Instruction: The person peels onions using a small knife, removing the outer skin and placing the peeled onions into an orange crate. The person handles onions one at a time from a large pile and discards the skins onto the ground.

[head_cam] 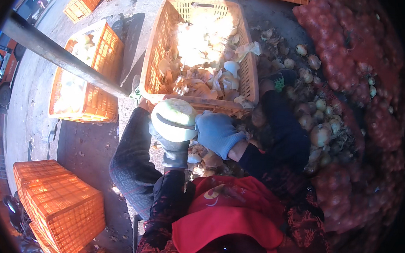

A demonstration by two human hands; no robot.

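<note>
A large, pale, mostly peeled onion point(173, 133) sits in my gloved left hand point(174, 151), which grips it from below at the near edge of an orange plastic crate point(200, 101). My gloved right hand point(217, 132) is closed in a fist against the onion's right side. From that fist a thin dark strip, apparently a knife blade point(175, 122), crosses the onion; its handle is hidden in the glove. Papery onion skins point(198, 86) fill much of the crate, partly washed out by sunlight.
Loose onions point(322, 133) and red mesh sacks of onions point(350, 48) lie to the right. A crate of pale onions point(105, 65) stands left, behind a slanting metal pole point(64, 53). Stacked orange crates point(62, 208) stand lower left. A red apron point(232, 215) covers my lap.
</note>
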